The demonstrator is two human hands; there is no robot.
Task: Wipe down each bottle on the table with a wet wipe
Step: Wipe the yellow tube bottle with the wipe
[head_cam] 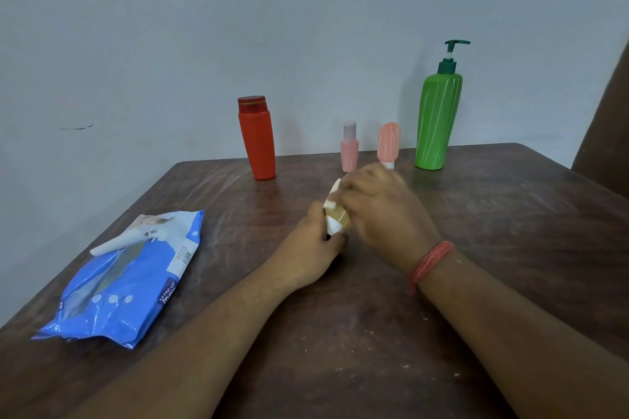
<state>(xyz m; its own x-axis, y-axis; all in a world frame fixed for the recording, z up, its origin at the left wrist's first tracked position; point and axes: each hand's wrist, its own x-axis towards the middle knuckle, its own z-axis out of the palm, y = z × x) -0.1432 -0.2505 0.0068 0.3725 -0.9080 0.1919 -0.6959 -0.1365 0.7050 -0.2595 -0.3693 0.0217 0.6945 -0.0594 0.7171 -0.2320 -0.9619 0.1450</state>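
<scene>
Brown wooden tabletop (391, 333) against a pale wall. At its middle, the left hand (315, 250) grips a small bottle (337, 219) while the right hand (384, 211) pinches a white wipe (332, 196) on it. Behind stand a red bottle (257, 143), two pink bottles (349, 150) and a green pump bottle (437, 119). Left lies a blue wipes pack (126, 282).

Both hands meet mid-table, left hand (315, 241) gripping low, right hand (381, 204) curled above it.
</scene>
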